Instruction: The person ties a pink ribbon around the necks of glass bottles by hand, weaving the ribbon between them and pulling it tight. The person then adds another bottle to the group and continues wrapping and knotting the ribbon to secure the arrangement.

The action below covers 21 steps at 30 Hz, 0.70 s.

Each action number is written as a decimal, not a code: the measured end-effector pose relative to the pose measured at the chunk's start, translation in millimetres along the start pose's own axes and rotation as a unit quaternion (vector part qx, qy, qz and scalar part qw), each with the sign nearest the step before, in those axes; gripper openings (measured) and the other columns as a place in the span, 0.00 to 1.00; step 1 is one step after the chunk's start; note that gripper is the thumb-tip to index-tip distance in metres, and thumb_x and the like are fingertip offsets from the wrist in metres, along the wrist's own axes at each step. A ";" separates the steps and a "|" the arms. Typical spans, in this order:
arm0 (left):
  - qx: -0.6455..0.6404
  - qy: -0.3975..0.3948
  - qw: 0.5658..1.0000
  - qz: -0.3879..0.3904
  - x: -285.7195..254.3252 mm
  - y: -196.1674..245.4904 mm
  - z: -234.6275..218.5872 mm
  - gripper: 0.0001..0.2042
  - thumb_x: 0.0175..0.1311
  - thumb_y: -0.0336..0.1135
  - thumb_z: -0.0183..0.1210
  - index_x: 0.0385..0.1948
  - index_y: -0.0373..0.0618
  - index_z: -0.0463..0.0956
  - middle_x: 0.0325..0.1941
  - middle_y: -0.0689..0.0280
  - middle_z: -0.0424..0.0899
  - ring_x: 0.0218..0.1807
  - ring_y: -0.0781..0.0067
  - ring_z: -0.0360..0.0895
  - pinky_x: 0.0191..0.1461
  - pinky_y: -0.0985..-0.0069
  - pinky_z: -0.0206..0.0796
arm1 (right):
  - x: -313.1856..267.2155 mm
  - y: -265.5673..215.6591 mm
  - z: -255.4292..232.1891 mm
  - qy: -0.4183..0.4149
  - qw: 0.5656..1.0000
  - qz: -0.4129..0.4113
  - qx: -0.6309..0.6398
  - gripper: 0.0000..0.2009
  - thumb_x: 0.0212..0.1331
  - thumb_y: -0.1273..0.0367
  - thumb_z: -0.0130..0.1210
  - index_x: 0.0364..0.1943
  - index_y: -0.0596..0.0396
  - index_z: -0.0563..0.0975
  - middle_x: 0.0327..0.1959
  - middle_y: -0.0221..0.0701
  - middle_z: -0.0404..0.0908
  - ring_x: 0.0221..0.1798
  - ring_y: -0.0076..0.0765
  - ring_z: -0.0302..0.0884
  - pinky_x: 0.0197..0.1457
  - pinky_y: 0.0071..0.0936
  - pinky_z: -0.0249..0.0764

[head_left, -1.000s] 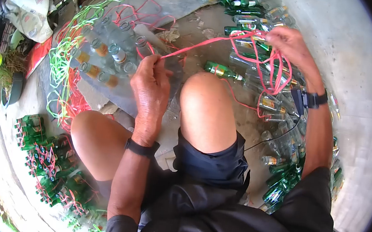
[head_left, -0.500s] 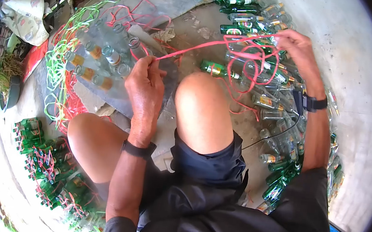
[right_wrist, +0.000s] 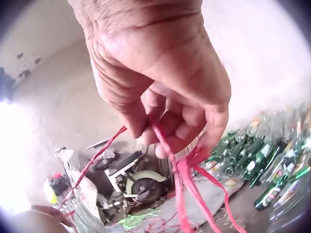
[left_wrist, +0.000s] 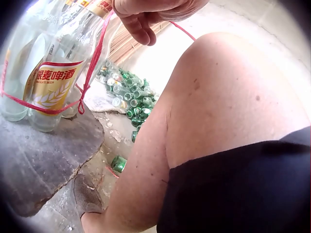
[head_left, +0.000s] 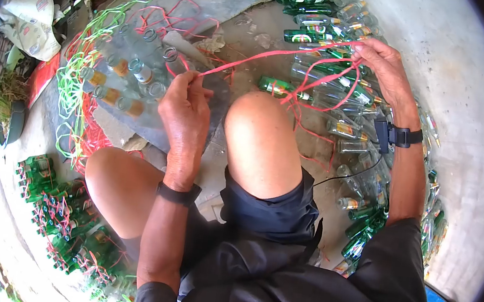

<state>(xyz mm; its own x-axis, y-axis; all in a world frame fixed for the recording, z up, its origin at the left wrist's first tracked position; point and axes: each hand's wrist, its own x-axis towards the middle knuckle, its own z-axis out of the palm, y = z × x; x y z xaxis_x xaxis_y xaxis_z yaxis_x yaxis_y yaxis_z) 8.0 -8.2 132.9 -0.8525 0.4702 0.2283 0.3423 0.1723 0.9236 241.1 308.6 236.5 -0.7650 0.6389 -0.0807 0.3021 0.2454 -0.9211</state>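
A red plastic string (head_left: 265, 54) stretches between the two hands in the head view. The left hand (head_left: 185, 112) pinches it beside a group of upright clear bottles (head_left: 140, 71) on a grey slab. In the left wrist view red string loops round the labelled bottles (left_wrist: 52, 85), with a small knot at the side; the left hand (left_wrist: 155, 12) shows only partly at the top. The right hand (head_left: 385, 69), raised over the lying bottles, grips the string, whose loops hang below it. In the right wrist view the right hand (right_wrist: 160, 73) pinches the string between thumb and fingers.
Green and clear bottles (head_left: 352, 131) lie heaped at the right. Green bottles bound with red string (head_left: 61, 214) stand at lower left. Loose green string (head_left: 70, 87) lies beside the slab. A white sack (head_left: 33, 23) and a motorbike (right_wrist: 141, 182) are farther back. Bent knees (head_left: 260, 144) are between the arms.
The hanging loops of string have swung and narrowed into longer strands under the right hand. Both hands still hold the string; the left hand has shifted slightly left in the head view.
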 end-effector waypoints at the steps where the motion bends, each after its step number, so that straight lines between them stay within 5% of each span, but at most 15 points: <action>1: 0.002 0.001 1.000 -0.008 0.3 0.8 0.3 0.07 0.75 0.27 0.58 0.44 0.31 0.81 0.32 0.53 0.87 0.32 0.68 0.89 0.35 0.72 0.78 | -0.7 -2.7 1.5 0.000 1.000 -0.002 0.020 0.13 0.73 0.64 0.61 0.49 0.61 0.85 0.41 0.30 0.85 0.47 0.25 0.81 0.58 0.29 0.79; 11: 0.019 0.002 1.000 -0.008 0.8 0.1 -1.3 0.08 0.74 0.27 0.59 0.45 0.31 0.82 0.31 0.53 0.88 0.32 0.68 0.89 0.36 0.72 0.78 | -7.2 -11.3 12.1 0.033 0.998 -0.059 -0.014 0.14 0.72 0.63 0.62 0.49 0.60 0.87 0.42 0.29 0.87 0.49 0.25 0.82 0.60 0.28 0.77; 13: 0.017 0.002 1.000 -0.007 0.1 0.4 -1.2 0.08 0.74 0.27 0.59 0.45 0.31 0.82 0.31 0.53 0.87 0.32 0.68 0.89 0.36 0.72 0.78 | 0.4 1.5 12.4 -0.032 0.999 -0.020 -0.008 0.15 0.72 0.62 0.62 0.48 0.61 0.87 0.41 0.29 0.88 0.47 0.24 0.81 0.58 0.28 0.77; 14: 0.014 0.004 1.000 -0.007 0.7 0.0 -1.0 0.07 0.74 0.27 0.59 0.44 0.31 0.82 0.31 0.53 0.87 0.32 0.68 0.89 0.36 0.72 0.78 | 7.8 4.7 8.9 -0.066 0.940 0.013 -0.335 0.15 0.72 0.60 0.61 0.45 0.60 0.88 0.37 0.27 0.87 0.43 0.22 0.80 0.54 0.25 0.76; 15: 0.015 0.005 1.000 -0.008 1.0 -0.4 -0.6 0.07 0.74 0.27 0.59 0.44 0.31 0.82 0.31 0.53 0.87 0.32 0.68 0.89 0.36 0.72 0.78 | 2.2 -0.5 11.5 -0.067 0.940 0.013 -0.335 0.15 0.72 0.60 0.61 0.45 0.60 0.88 0.37 0.27 0.87 0.43 0.22 0.80 0.54 0.25 0.76; 18: 0.011 0.002 1.000 -0.008 -0.3 -5.4 -0.5 0.07 0.74 0.26 0.59 0.44 0.31 0.82 0.31 0.53 0.87 0.31 0.68 0.89 0.35 0.72 0.78 | -7.5 -9.7 31.0 0.034 0.997 -0.061 -0.012 0.16 0.72 0.58 0.61 0.40 0.58 0.89 0.32 0.23 0.85 0.38 0.18 0.77 0.45 0.22 0.73; 19: 0.004 0.005 1.000 -0.002 0.0 -7.3 1.5 0.07 0.73 0.26 0.59 0.44 0.31 0.82 0.30 0.53 0.87 0.31 0.68 0.89 0.35 0.72 0.78 | -5.2 -2.6 30.7 0.036 0.997 -0.060 -0.012 0.16 0.72 0.58 0.61 0.40 0.58 0.89 0.32 0.23 0.85 0.38 0.18 0.77 0.45 0.22 0.73; 21: -0.003 0.011 1.000 0.007 2.5 -5.9 2.8 0.06 0.73 0.26 0.60 0.43 0.31 0.82 0.30 0.53 0.87 0.31 0.69 0.89 0.35 0.73 0.78 | 5.5 1.8 32.1 -0.034 0.944 0.015 -0.328 0.17 0.72 0.58 0.60 0.41 0.59 0.88 0.34 0.27 0.87 0.37 0.20 0.78 0.45 0.24 0.74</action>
<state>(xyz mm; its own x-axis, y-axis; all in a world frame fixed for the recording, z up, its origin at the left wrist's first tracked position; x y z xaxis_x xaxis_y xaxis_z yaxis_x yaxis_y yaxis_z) 4.9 -5.6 127.2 -0.8562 0.4534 0.2476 0.3515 0.1601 0.9224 219.2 289.1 222.2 -0.7787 0.6099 -0.1471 0.5941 0.6416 -0.4852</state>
